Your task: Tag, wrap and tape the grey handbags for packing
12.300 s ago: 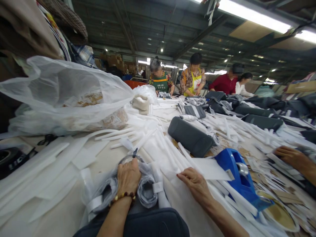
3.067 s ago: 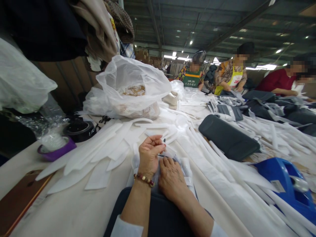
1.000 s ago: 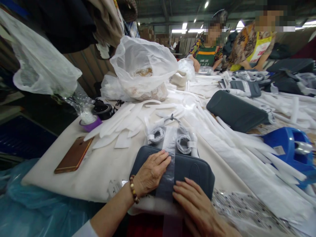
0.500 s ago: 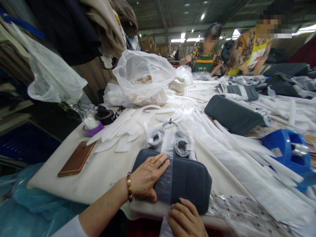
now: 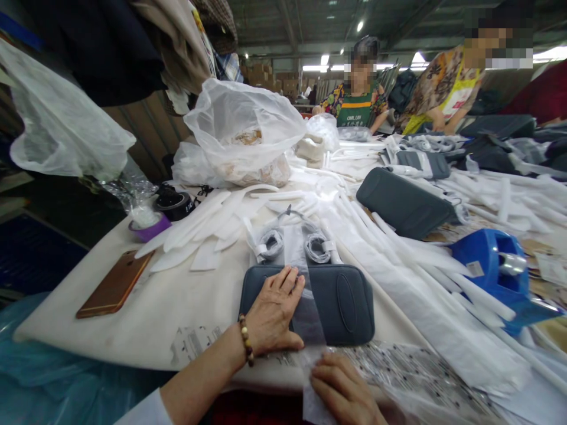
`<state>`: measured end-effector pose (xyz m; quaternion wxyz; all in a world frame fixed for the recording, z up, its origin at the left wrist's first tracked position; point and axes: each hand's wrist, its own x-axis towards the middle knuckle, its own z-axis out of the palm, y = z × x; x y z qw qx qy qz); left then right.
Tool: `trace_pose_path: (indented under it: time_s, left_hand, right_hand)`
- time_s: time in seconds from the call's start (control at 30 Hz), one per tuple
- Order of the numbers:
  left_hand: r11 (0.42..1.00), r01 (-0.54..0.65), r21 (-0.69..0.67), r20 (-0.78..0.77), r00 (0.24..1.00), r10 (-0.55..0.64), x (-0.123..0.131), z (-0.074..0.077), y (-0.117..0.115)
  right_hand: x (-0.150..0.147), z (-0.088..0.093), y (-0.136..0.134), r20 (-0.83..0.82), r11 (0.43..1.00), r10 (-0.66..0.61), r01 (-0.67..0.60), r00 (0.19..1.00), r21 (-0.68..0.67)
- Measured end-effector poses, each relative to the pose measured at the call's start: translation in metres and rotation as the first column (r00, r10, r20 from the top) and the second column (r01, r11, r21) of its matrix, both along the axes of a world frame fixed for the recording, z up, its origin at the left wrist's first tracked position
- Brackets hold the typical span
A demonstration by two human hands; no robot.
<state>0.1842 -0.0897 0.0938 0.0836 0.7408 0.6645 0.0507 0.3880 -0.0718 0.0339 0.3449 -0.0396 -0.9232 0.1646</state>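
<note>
A dark grey padded bag (image 5: 341,301) lies flat at the near table edge, with a clear film strip (image 5: 305,307) running across its middle. My left hand (image 5: 273,310) rests flat on the bag's left half, fingers stretched out, beside the strip. My right hand (image 5: 343,392) is lower, at the table edge, its fingers closed on the strip's near end. Two rolled straps wrapped in plastic (image 5: 292,245) sit just beyond the bag.
A brown phone (image 5: 115,284) lies at the left. A blue tape dispenser (image 5: 496,265) stands at the right, another grey bag (image 5: 403,203) behind it. White foam strips (image 5: 398,254), a big plastic sack (image 5: 241,133) and other people working fill the far side.
My right hand has slid off the bag top down to the near edge, drawing the film strip with it. My left hand has stayed flat on the bag.
</note>
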Motion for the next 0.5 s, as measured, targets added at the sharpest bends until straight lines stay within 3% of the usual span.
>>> trace_pose_path:
  time_s: [0.2, 0.5]
  left_hand:
    - [1.000, 0.012, -0.016, -0.054, 0.998, -0.013, -0.003, 0.002, 0.000]
    - [0.999, 0.050, 0.002, -0.046, 0.998, -0.050, -0.006, -0.003, -0.001]
  right_hand:
    - [-0.022, -0.012, -0.016, -0.076, 0.990, 0.090, -0.097, 0.993, -0.102]
    - [-0.012, -0.003, -0.013, -0.117, 0.982, 0.105, -0.122, 0.988, -0.146]
